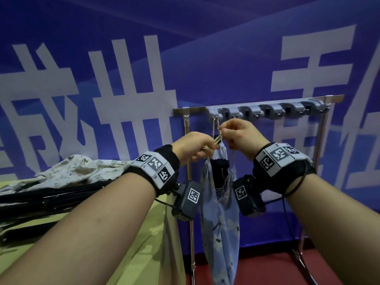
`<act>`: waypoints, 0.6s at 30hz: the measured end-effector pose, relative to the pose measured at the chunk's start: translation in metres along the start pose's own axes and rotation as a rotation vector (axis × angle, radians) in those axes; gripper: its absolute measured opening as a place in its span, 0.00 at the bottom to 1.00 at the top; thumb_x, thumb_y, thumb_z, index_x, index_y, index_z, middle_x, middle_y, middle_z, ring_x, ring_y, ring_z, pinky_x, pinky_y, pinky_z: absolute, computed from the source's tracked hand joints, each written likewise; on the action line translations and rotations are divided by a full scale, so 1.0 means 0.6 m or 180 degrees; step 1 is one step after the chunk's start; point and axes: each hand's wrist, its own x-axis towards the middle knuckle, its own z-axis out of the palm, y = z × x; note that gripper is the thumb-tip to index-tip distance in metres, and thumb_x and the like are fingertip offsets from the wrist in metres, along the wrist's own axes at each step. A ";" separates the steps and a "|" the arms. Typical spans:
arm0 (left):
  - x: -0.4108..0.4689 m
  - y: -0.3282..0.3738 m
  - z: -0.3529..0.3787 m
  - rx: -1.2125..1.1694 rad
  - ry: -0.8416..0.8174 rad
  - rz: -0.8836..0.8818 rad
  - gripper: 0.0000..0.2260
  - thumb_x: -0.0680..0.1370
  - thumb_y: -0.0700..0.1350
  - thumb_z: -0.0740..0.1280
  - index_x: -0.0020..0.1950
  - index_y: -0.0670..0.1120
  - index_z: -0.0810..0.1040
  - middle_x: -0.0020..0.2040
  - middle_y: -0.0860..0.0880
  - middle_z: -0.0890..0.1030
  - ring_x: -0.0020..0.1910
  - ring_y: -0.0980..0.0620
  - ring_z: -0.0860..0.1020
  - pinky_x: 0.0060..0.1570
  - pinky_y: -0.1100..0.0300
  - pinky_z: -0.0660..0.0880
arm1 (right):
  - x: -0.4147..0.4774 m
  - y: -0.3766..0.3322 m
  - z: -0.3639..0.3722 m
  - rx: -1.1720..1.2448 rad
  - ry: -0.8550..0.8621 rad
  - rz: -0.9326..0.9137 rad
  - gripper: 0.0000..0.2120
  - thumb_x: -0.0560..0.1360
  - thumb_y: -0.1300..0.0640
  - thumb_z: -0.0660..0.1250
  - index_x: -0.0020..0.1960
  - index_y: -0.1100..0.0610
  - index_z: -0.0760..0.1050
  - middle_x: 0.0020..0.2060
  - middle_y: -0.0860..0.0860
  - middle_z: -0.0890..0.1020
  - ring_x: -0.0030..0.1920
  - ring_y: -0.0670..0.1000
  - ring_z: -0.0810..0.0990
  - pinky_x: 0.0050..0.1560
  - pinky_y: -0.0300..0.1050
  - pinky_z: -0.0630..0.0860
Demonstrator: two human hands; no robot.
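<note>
1. The left hand (pixel 193 147) is raised in front of a metal rack, its thumb and fingers curled and pinching the beige drawstring cords (pixel 218 138) of a bag.
2. The right hand (pixel 240 136) is just beside it, slightly higher, with its fingertips closed on the same cords right under the hook.
3. The cords run up from both hands and loop over the leftmost hook (pixel 216 117) of a grey plastic hook rail (pixel 267 111).
4. The light blue drawstring cloth bag with a pale flower print (pixel 222 223) hangs below the hands, between the two wrists, long and slack, clear of the counter and well above the floor.
5. At the bag's gathered mouth a dark navy piece of fabric (pixel 220 167) shows, with loose threads trailing under it.
6. The hook rail is fixed to the top bar of a shiny steel rack (pixel 186 130), which stands on a red floor (pixel 267 268).
7. Each wrist carries a black band with grey blocks printed with square black-and-white markers, left (pixel 156 167) and right (pixel 277 157).
8. To the left, a counter covered in yellow-green cloth (pixel 144 243) holds a crumpled white leaf-print cloth (pixel 78 169) and a bundle of black rods (pixel 41 200).
9. Behind everything hangs a blue banner with large white characters (pixel 123 79).
</note>
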 end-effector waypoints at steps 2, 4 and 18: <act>0.006 0.004 0.004 0.0201 -0.0019 -0.0095 0.08 0.79 0.45 0.65 0.40 0.47 0.77 0.31 0.51 0.70 0.25 0.56 0.62 0.29 0.62 0.56 | 0.001 0.008 -0.004 -0.0006 0.0014 0.0021 0.12 0.78 0.67 0.61 0.39 0.55 0.71 0.30 0.52 0.73 0.21 0.40 0.69 0.28 0.39 0.65; 0.014 0.008 0.012 0.0318 -0.0004 -0.0058 0.13 0.81 0.50 0.63 0.37 0.49 0.74 0.31 0.52 0.70 0.26 0.56 0.63 0.30 0.61 0.58 | 0.002 0.014 -0.012 0.0024 0.0058 0.0033 0.12 0.78 0.68 0.61 0.38 0.56 0.71 0.30 0.52 0.73 0.21 0.40 0.69 0.26 0.37 0.65; 0.090 0.027 0.063 -0.0237 0.0172 -0.0185 0.09 0.82 0.43 0.60 0.45 0.45 0.76 0.35 0.51 0.76 0.31 0.56 0.71 0.36 0.64 0.69 | 0.004 0.085 -0.105 -0.0659 0.0464 0.0409 0.07 0.78 0.62 0.64 0.45 0.60 0.80 0.31 0.51 0.77 0.38 0.53 0.74 0.42 0.45 0.70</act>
